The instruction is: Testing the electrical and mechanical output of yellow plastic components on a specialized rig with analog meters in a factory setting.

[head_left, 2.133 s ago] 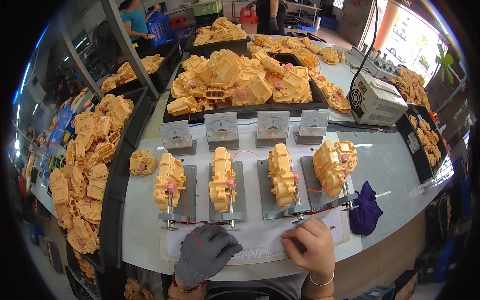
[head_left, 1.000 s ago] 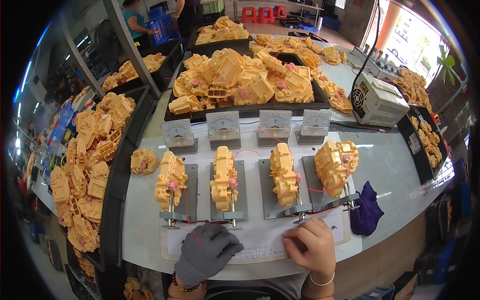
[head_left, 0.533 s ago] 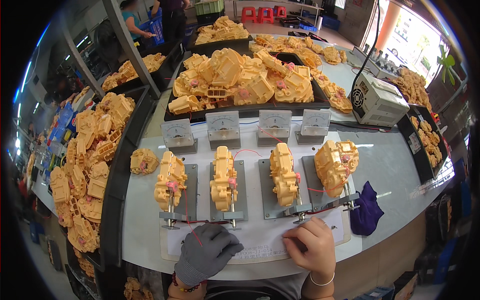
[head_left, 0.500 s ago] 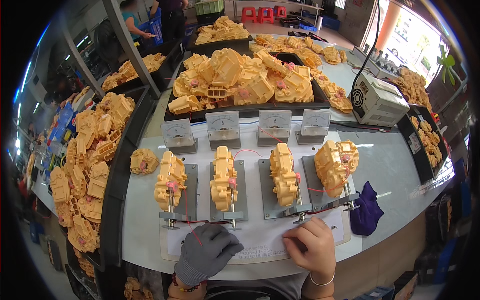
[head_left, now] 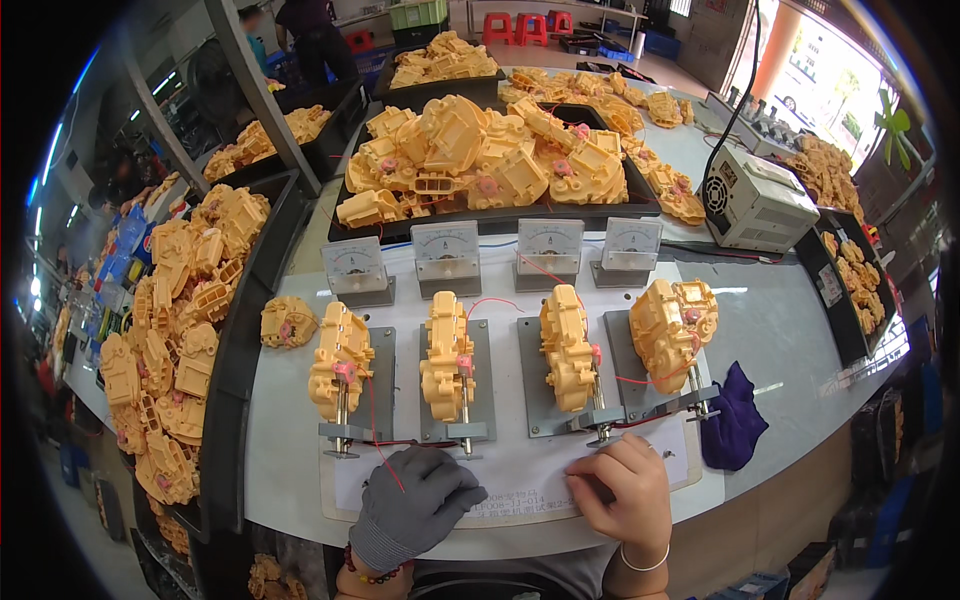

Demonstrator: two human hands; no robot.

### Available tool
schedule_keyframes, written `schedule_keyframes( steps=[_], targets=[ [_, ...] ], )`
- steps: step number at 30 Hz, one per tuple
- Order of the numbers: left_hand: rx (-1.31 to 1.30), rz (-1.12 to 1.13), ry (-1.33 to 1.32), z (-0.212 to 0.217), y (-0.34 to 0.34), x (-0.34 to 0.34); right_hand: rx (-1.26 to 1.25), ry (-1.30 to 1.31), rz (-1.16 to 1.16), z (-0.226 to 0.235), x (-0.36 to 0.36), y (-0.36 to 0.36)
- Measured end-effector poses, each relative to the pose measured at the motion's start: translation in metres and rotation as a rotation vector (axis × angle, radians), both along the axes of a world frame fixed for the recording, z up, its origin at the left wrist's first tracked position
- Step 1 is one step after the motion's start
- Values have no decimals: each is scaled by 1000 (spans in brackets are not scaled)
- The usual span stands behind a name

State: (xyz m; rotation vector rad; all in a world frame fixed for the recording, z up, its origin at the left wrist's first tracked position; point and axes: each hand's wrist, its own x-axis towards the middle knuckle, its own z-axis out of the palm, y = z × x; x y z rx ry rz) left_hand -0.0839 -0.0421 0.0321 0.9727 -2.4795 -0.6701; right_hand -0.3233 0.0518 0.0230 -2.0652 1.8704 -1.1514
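My left hand, in a grey glove, rests on the white sheet at the table's front, its fingers curled together with nothing seen in them. A red wire hangs down over its back. My bare right hand lies to the right, loosely closed and apparently holding nothing, just below the metal clamp rod of the third fixture. Yellow plastic gear housings sit on grey fixtures: the first, second, third and fourth. Each has a rod pressed against its pink part.
Behind the fixtures stand several analog meters. Black bins of yellow housings lie at the back and left. One loose housing is left of the fixtures. A purple cloth and a white power supply are at right.
My hands and the housings stay where they were. The meter needles may differ, too small to tell. In the background, people at upper left have shifted position.
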Motion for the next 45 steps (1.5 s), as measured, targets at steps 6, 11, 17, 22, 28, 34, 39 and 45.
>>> schedule_keyframes(
  steps=[6,11,17,22,28,34,39,45],
  targets=[
    [-15,-2,12,0,0,0,-1,-2,-1,0,0,0],
    [-38,-1,34,0,0,-1,6,-4,5,1,0,0],
    [-57,10,41,1,1,-2,-10,-4,8,1,0,-1],
    [-46,8,31,2,1,-2,-22,-9,10,0,0,-1],
    [-60,8,38,0,1,-1,-20,-3,14,0,-1,-1],
    [-71,4,31,-2,1,0,-14,-6,10,0,0,-1],
    [-54,0,26,-1,1,0,-5,0,4,0,0,0],
    [-68,10,26,0,2,0,-2,2,3,1,0,0]
  ],
)
